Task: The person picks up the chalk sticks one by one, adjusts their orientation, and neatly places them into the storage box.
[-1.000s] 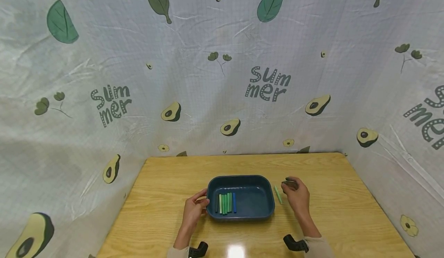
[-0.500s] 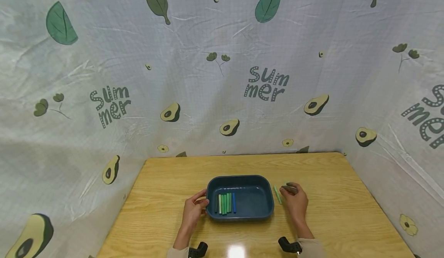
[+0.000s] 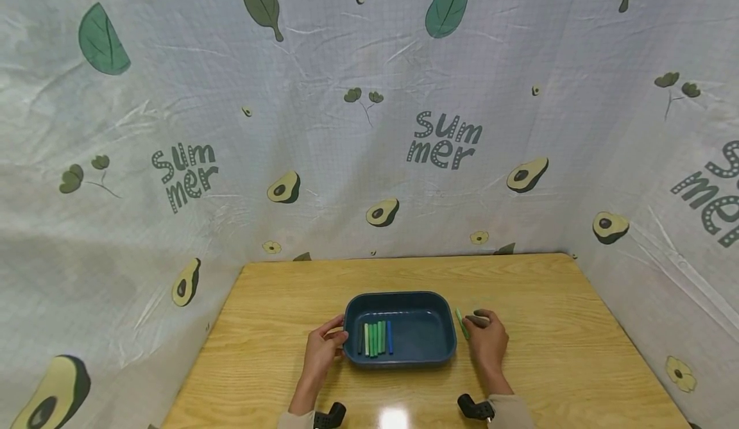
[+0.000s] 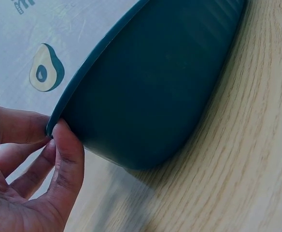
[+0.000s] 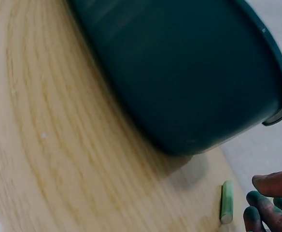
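My left hand [image 3: 319, 352] pinches the left rim of a dark teal rectangular dish [image 3: 424, 336]; in the left wrist view the thumb is outside, with fingers at the lip. Several chalk sticks [image 3: 376, 338] lie side by side in the left half of the dish: dark, pale, green, and a blue stick [image 3: 389, 337] at the row's right. Just right of the dish, a light green chalk stick [image 5: 226, 203] lies on the table. My right hand [image 3: 487, 342] hovers right beside it, thumb and fingers parted, holding nothing. The fingertips [image 5: 252, 213] are stained dark green.
The wooden table [image 3: 288, 288] meets a white patterned sheet [image 3: 323, 127] at its back and sides. A black wrist camera [image 3: 476, 408] sits on the right wrist, another camera [image 3: 330, 414] on the left. Light glares off the table's front.
My right hand has moved left and a little nearer, down to the loose green chalk stick. The left hand, the dish and the row of chalk have stayed put.
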Tool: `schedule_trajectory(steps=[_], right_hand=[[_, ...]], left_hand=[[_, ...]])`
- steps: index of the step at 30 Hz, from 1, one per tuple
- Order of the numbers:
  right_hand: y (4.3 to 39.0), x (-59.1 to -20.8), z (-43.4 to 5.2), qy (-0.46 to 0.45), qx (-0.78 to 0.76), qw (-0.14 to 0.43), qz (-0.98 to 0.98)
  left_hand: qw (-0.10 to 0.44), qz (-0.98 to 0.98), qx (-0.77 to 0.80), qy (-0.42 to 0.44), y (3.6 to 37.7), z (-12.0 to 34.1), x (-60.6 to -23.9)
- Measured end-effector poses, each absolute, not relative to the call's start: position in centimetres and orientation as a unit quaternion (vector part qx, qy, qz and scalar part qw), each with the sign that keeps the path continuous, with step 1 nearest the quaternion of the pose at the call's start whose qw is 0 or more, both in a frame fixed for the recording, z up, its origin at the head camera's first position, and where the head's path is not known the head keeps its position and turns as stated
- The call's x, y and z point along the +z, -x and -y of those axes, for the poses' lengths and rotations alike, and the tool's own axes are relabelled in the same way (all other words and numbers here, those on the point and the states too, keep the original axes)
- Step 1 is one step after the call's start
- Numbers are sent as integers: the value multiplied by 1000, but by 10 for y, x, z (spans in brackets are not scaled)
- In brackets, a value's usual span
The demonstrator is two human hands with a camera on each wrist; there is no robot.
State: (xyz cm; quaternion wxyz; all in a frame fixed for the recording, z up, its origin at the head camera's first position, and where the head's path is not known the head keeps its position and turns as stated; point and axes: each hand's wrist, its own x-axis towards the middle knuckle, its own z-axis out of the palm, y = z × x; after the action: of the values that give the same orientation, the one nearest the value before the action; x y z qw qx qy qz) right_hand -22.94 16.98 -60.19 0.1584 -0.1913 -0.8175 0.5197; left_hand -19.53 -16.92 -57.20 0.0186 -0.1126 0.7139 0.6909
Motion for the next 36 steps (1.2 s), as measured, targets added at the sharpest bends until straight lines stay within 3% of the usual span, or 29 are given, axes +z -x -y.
schedule_trajectory(steps=[16,36], right_hand=[[229,-607,-165,197,483,143,841],[231,-614,-151,205,440,185,855]], left_hand=[[16,-712,693,111,194,169,-572],[25,-712,693,111,195,173,-576]])
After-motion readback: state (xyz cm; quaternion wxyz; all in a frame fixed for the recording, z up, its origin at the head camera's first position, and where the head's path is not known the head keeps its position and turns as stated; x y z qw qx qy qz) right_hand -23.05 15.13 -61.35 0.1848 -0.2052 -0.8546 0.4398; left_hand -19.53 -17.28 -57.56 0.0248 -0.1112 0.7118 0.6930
